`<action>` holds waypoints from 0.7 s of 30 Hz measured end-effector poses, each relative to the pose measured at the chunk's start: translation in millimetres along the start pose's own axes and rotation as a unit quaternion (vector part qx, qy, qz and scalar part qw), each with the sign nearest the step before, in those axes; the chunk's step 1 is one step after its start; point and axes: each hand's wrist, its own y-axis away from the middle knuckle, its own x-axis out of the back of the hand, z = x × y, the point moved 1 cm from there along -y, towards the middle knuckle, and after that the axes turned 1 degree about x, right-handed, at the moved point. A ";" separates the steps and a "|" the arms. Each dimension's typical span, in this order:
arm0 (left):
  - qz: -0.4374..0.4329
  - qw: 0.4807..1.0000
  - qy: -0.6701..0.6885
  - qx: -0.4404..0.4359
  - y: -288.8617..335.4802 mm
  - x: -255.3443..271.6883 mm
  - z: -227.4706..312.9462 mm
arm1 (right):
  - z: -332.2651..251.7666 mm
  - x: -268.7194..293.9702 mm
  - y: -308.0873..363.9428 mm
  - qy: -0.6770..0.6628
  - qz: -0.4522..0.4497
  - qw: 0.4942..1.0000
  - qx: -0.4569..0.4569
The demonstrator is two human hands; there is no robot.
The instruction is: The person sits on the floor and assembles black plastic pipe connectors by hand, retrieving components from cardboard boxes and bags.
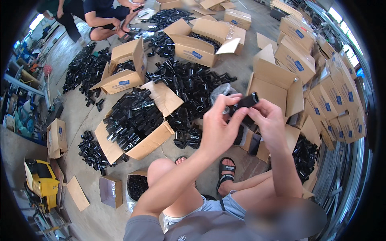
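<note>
Both my hands are raised above my knees, holding a short black tube-shaped part [247, 100] with a glossy open end. My left hand [221, 122] grips its left side between thumb and fingers. My right hand [268, 118] is closed on the right side, the thumb and fingertips against the part. What kind of fitting it is, I cannot tell. Just behind my left hand is a clear plastic bag [222, 91]. Below and beyond it, a heap of similar black parts [189, 86] covers the floor. Under my right hand stands a partly hidden carton holding dark pieces.
An open carton [150, 140] full of black parts stands at front left. To the right is an open carton [273, 89] with raised flaps, beside stacked cartons [335, 98]. A yellow machine [41, 182] sits at far left. Two people [110, 18] are at the back left.
</note>
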 end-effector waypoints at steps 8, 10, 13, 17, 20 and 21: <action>-0.100 0.979 -0.146 -0.102 -13.3 2.7 20.8 | -17.2 12.1 8.4 0.017 0.026 0.999 0.011; -0.081 0.979 -0.160 -0.099 -13.7 4.5 24.8 | -11.1 6.2 7.5 -0.001 0.033 0.999 0.021; -0.064 0.981 -0.167 -0.081 -17.8 0.9 20.0 | -5.2 -0.3 7.7 -0.016 0.072 0.996 0.050; -0.068 0.993 -0.101 0.005 -19.9 -3.4 16.9 | 3.4 3.8 6.9 -0.044 0.097 0.993 0.051; -0.065 0.995 -0.070 0.022 -20.6 -8.8 14.4 | -0.7 5.3 5.4 -0.038 0.111 0.993 0.033; -0.072 0.996 -0.049 0.036 -21.5 -11.9 13.0 | 0.0 7.1 5.4 -0.044 0.108 0.992 0.044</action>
